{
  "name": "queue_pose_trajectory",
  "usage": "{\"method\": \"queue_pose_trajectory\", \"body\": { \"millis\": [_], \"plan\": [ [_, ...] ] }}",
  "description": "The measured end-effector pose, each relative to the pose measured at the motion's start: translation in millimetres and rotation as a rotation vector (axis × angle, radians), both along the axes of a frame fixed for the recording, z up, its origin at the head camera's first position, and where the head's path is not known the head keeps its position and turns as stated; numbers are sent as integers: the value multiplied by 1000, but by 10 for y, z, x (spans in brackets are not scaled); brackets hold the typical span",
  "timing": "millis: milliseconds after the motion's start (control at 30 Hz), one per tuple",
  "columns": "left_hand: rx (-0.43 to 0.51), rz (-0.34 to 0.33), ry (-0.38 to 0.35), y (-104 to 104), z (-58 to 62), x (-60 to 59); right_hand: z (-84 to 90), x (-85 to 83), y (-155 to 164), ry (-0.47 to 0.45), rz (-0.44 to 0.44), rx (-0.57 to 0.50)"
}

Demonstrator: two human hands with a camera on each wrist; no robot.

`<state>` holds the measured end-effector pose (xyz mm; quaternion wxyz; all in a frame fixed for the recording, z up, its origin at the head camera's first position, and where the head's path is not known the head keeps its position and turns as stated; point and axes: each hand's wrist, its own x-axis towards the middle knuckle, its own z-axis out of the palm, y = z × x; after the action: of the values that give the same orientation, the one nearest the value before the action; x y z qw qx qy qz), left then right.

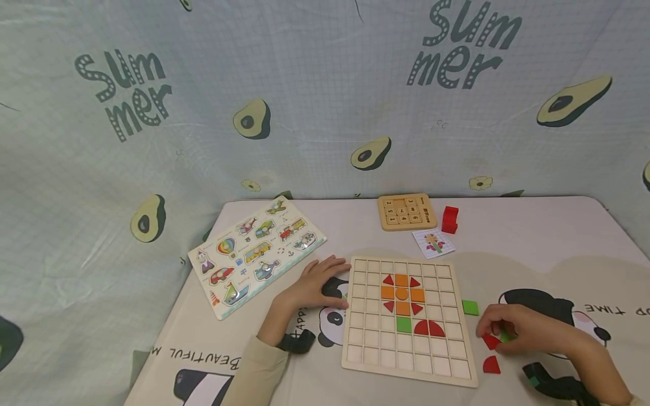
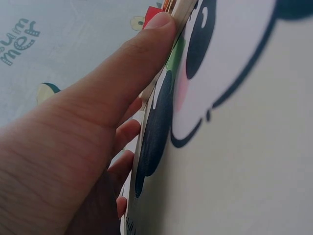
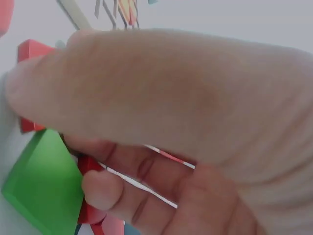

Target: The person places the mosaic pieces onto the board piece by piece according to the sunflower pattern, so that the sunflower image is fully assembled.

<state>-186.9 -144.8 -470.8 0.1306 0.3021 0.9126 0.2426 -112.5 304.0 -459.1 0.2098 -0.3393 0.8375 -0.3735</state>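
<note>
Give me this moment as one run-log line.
left hand: touches left edge of board | right hand: pinches red piece | on board: orange squares, red triangles | beyond board: number puzzle

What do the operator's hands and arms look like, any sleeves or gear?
Both hands ungloved. Left hand: light beige sleeve ending short of the wrist, dark curved attachment at the wrist. Right hand: similar black wrist piece with a small green patch; only a sliver of beige cuff shows. No lettering legible on either.

Beige sleeve (image 1: 259, 369), black wrist mounts (image 1: 556, 385), seemingly curved
</note>
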Motion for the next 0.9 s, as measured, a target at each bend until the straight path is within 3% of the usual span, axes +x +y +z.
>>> {"method": "queue_pose_trajectory", "body": {
  "millis": [400,900],
  "plan": [
    [10,-4,9,-7,0,9,6,-1,-73,55,-60,48],
    [12,-7,-1,-5,26,5,44,6,-166,91,-47,-24]
  ]
}}
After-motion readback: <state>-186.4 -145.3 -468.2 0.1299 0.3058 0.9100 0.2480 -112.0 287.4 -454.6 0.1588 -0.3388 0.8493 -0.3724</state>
